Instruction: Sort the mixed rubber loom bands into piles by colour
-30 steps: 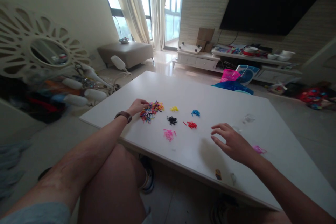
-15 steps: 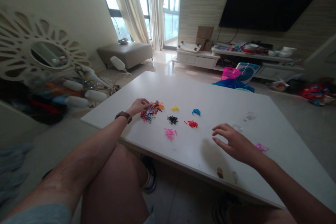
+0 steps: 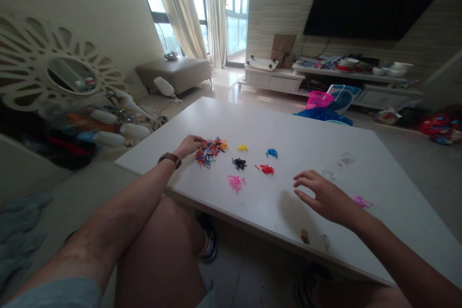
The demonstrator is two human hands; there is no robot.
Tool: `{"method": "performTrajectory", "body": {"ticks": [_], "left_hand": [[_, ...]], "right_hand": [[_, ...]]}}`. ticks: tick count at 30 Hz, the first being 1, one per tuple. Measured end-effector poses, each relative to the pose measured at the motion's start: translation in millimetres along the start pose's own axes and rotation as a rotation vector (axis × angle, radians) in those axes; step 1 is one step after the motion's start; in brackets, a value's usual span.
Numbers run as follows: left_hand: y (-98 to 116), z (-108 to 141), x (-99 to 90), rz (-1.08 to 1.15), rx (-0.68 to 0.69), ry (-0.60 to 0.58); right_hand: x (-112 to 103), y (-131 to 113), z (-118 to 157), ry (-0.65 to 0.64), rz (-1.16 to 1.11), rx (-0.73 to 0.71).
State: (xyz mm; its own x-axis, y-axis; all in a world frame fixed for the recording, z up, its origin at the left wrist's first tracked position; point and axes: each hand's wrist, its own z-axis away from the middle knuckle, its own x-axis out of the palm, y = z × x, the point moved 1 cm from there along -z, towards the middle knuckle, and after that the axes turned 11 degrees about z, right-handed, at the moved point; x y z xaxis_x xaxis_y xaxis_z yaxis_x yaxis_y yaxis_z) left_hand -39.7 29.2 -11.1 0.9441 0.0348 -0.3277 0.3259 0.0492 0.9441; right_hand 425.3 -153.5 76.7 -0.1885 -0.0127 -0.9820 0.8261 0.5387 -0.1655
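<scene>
My left hand (image 3: 190, 145), with a brown watch on its wrist, rests at the left edge of a mixed-colour pile of small rubber bands (image 3: 213, 148). Its fingers are bent together at the bands; what lies between them is too small to make out. To the right lie separate heaps of yellow bands (image 3: 242, 147), black bands (image 3: 238, 163), pink bands (image 3: 236, 183), red bands (image 3: 267, 169) and blue bands (image 3: 272, 153). My right hand (image 3: 319, 195) hovers over the table, right of the red heap, fingers apart and holding nothing.
On the white table (image 3: 252, 122), purple bands (image 3: 362, 202) and a clear plastic piece (image 3: 347, 159) lie beyond my right hand. A small yellow-brown figure (image 3: 305, 236) sits near the front edge. A lamp with white shades (image 3: 135, 131) lies left of the table.
The view has shifted slightly, so the table and heaps sit a little differently in the picture. My left hand stays at the mixed pile and my right hand keeps hovering.
</scene>
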Motion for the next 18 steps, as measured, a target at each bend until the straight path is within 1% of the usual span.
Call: {"method": "performTrajectory", "body": {"ticks": [6, 10, 15, 18], "left_hand": [[-1.5, -1.4, 1.9, 0.083, -0.025, -0.049], [-1.4, -1.9, 0.3, 0.041, -0.010, -0.032], [2.4, 0.9, -1.0, 0.023, 0.002, -0.058], [6.4, 3.9, -1.0, -0.007, 0.019, -0.052]], "right_hand": [[-1.4, -1.1, 0.7, -0.024, -0.008, -0.007], [-1.3, -1.6, 0.9, -0.045, -0.009, -0.010], [-0.4, -1.1, 1.3, -0.063, -0.007, -0.003], [0.2, -1.3, 1.7, -0.076, -0.009, -0.004]]}}
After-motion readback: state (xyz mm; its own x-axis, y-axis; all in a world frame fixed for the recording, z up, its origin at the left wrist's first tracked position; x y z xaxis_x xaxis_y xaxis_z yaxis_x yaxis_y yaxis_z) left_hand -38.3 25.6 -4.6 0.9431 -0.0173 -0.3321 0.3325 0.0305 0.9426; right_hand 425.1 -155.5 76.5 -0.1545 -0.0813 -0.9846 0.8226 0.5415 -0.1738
